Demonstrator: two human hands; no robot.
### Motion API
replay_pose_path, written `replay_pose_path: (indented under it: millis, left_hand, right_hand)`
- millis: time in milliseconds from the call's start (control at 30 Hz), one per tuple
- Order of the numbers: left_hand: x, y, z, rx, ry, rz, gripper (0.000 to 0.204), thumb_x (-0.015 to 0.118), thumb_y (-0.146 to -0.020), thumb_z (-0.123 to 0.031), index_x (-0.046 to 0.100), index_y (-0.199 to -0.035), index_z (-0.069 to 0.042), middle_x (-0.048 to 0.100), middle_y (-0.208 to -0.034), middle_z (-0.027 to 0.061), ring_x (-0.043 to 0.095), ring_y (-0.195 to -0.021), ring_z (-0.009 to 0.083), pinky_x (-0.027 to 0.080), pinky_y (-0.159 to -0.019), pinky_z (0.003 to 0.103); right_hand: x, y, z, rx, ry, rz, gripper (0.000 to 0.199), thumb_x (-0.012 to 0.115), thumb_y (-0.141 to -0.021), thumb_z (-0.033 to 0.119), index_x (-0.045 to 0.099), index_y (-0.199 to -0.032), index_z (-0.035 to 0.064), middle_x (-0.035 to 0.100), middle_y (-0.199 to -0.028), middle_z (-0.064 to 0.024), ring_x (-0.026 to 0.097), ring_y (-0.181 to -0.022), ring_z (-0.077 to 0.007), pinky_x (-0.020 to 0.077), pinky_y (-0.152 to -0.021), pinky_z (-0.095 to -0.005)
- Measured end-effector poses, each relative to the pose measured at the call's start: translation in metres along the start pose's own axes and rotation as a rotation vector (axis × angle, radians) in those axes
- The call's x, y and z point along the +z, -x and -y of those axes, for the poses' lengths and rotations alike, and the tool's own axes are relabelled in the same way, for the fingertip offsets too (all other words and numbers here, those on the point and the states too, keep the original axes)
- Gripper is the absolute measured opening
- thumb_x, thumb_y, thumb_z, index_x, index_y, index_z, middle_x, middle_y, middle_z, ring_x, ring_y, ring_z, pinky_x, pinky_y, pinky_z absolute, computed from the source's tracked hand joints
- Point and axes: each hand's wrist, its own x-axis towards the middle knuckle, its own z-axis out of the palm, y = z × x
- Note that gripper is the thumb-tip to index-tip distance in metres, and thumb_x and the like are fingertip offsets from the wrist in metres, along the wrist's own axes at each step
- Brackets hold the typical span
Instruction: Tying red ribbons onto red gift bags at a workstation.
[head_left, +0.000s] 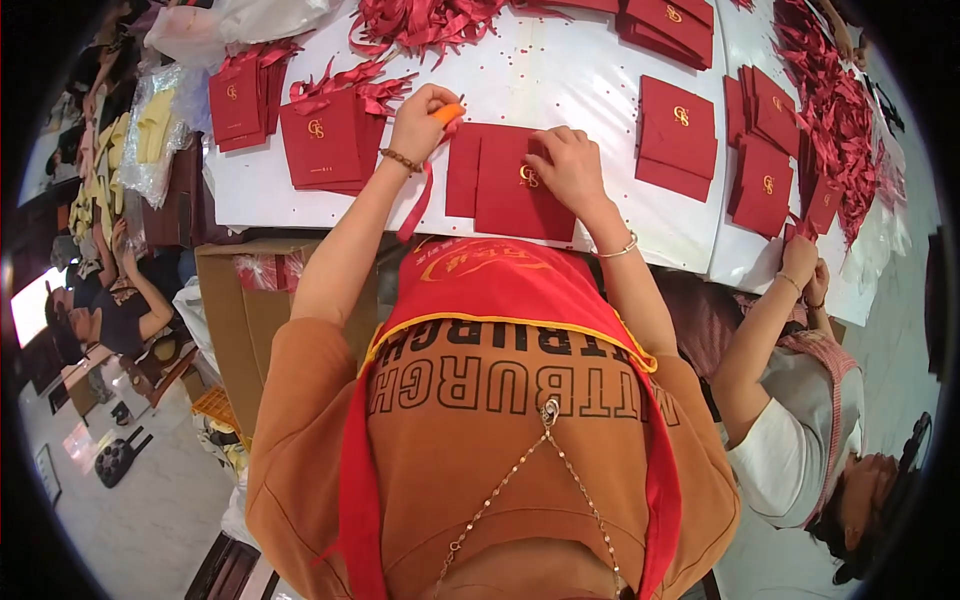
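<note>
Pinched in my left hand (425,122) is a small tool with an orange handle (447,114) and a short dark tip. A red ribbon (418,205) hangs from beside this hand toward the table's near edge. My right hand (572,170) grips the upper right edge of a flat red paper bag (515,205) with a gold emblem, its thumb on the front. Under that bag, another red bag (463,180) sticks out on the left. Any hole at the bag's top edge is hidden or too small to see.
Red bags with ribbons (325,140) lie at left, and more stacked bags (678,130) at right. A heap of red ribbons (425,25) is at the far side. Red scraps dot the white table (560,80). At right, a co-worker's hands (800,262) handle a bag. A cardboard box (240,330) stands below left.
</note>
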Motion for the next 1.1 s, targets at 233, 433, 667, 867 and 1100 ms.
replay_pose_path:
  millis: [233,433,667,867,1100]
  left_hand:
    - [0.022,0.047,0.009,-0.091,0.117,0.167,0.013,0.055,-0.081,0.001,0.058,-0.094,0.002,0.061,-0.075,0.0077,0.056,-0.064,0.0091,0.045,-0.057,0.019]
    - [0.038,0.058,0.014,-0.006,-0.279,0.030,0.014,0.060,-0.075,-0.009,0.063,-0.087,-0.002,0.064,-0.075,0.0111,0.061,-0.066,0.0170,0.048,-0.061,0.027]
    - [0.042,0.059,0.004,0.011,-0.300,0.000,0.013,0.059,-0.077,-0.010,0.064,-0.087,-0.004,0.065,-0.077,0.0120,0.062,-0.068,0.0193,0.048,-0.062,0.030]
    - [0.044,0.053,0.009,0.094,-0.298,-0.068,0.012,0.058,-0.077,-0.010,0.064,-0.086,-0.005,0.064,-0.075,0.0115,0.061,-0.065,0.0196,0.047,-0.061,0.030]
    - [0.046,0.049,-0.005,0.132,-0.547,-0.020,0.010,0.059,-0.075,-0.009,0.062,-0.081,-0.002,0.064,-0.076,0.0122,0.062,-0.068,0.0209,0.048,-0.061,0.031]
  right_hand:
    - [0.000,-0.006,0.019,-0.030,0.138,0.105,0.032,0.071,-0.063,0.026,0.061,-0.090,0.0105,0.052,-0.093,-0.0072,0.048,-0.090,-0.0266,0.0395,-0.073,-0.0377]
    - [-0.009,-0.026,0.025,-0.051,0.063,0.322,0.035,0.069,-0.066,0.028,0.059,-0.094,0.0095,0.059,-0.082,-0.0125,0.055,-0.079,-0.0276,0.0420,-0.069,-0.0383]
    - [-0.004,-0.035,0.012,0.171,-0.257,0.600,0.035,0.059,-0.076,0.033,0.060,-0.106,0.0137,0.063,-0.096,-0.0091,0.059,-0.089,-0.0259,0.0455,-0.077,-0.0354]
    - [-0.001,-0.036,0.009,0.223,-0.384,0.627,0.036,0.059,-0.076,0.031,0.059,-0.109,0.0159,0.062,-0.099,-0.0091,0.059,-0.092,-0.0257,0.0450,-0.079,-0.0346]
    - [0.001,-0.030,0.009,0.214,-0.436,0.562,0.034,0.060,-0.076,0.028,0.060,-0.108,0.0158,0.063,-0.099,-0.0082,0.059,-0.092,-0.0255,0.0451,-0.079,-0.0347]
